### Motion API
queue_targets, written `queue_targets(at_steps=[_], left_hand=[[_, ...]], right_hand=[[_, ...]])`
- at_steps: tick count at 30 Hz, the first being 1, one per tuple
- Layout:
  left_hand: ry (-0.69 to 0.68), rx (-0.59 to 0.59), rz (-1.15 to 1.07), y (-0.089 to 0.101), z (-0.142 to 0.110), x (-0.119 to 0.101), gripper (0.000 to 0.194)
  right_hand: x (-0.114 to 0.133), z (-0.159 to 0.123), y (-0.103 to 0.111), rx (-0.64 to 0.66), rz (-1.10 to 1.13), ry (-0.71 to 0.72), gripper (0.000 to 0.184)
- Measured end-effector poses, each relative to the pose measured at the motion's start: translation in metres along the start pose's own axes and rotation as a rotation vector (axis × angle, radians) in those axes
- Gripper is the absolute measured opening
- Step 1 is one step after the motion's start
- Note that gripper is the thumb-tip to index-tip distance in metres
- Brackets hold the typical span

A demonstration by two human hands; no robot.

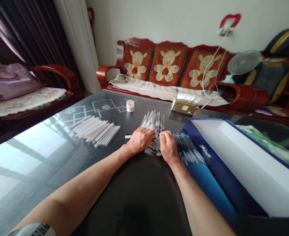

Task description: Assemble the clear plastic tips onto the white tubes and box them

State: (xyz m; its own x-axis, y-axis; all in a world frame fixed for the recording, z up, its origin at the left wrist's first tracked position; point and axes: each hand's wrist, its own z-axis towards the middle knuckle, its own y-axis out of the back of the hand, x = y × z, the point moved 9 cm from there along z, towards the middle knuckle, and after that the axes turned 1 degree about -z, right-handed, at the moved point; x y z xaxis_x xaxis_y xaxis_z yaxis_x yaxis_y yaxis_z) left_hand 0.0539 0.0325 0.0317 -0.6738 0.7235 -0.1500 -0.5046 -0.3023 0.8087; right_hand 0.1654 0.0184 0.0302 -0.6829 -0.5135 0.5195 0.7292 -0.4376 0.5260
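Observation:
My left hand [141, 140] is closed around a white pen barrel [128, 136], whose end sticks out on the left. My right hand [168, 147] is close beside it, thumb and fingers pinched together; what they hold is too small to tell. Just beyond both hands lies a bunch of whitish, translucent tubes [153, 120]. Small clear pieces [152, 151], perhaps caps, lie under and between the hands. To the left is a row of white pen barrels [95, 130]. Right of my right hand, a pile of thin dark sticks like pen refills [189, 149] leans near the box.
A long blue box with a white inside [205, 154] takes up the table's right side. Farther back stand a small white cup [130, 106] and a tissue pack [185, 105]. Green-and-white plastic [267, 142] lies behind the box. A wooden sofa [169, 65] is beyond the dark table [73, 157].

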Motion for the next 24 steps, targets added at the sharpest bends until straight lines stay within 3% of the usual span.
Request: queue_targets(at_steps=[8,21,24], left_hand=[[-0.009,-0.041,0.042,0.005,-0.001,-0.003,0.028],[-0.043,0.033,0.093,0.0,0.0,-0.007,0.029],[-0.01,0.004,0.093,0.003,-0.001,-0.003,0.031]], right_hand=[[0.003,-0.004,-0.011,0.117,-0.163,0.034,0.014],[0.006,-0.002,0.001,-0.016,-0.026,0.066,0.013],[-0.011,-0.002,0.018,-0.169,-0.02,-0.058,0.015]])
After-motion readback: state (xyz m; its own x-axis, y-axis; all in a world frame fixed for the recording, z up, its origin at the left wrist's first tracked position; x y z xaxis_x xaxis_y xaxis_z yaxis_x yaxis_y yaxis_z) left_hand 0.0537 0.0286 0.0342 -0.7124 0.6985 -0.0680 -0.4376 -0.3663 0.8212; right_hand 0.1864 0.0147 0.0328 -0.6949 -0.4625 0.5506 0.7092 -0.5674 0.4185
